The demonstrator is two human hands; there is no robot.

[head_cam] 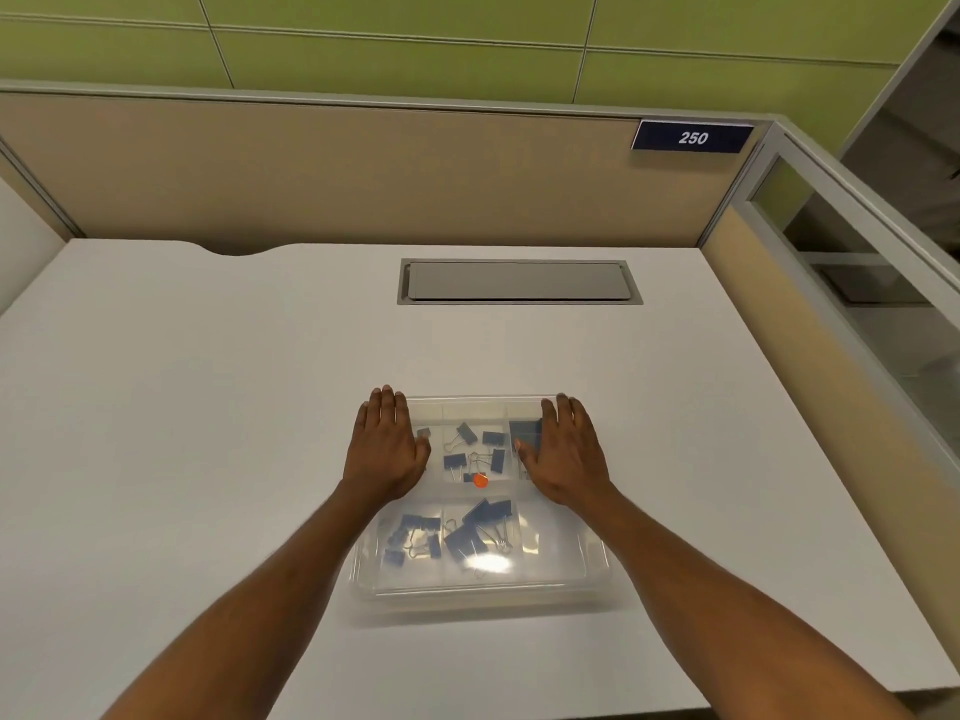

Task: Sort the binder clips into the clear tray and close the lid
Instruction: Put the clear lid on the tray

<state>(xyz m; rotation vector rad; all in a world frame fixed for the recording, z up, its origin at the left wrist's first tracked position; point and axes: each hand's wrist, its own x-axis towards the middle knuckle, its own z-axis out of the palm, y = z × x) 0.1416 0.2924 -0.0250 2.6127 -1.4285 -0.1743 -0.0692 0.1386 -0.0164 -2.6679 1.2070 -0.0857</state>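
The grip of our left hand (387, 449) is spread, fingers straight and lying flat on the far left part of the clear plastic lid (561, 537), and our right hand (566, 454) mirrors it on the far right part, equally spread and pinching nothing. Under the palms sits the shallow clear plastic tray with compartments (483, 597), and the small blue metal binder clips (460, 543) show hazily through the lid in several of its sections, with a small round orange thing (480, 480) near the middle that we cannot identify. No clip lies loose outside, so we judge the sorting done and the closing in hand: the lid looks down over the tray. Whether it has caught all round we cannot tell; the next move likely calls for even downward pressure along the edges, the near one included. The tray rests near the front of the plain white surface (208, 407), which has a grey rectangular hatch (519, 281) set in it farther back; beyond stand a beige cubicle partition (311, 174) bearing a dark blue sign reading 250 (692, 137), and a green panelled wall (363, 54)
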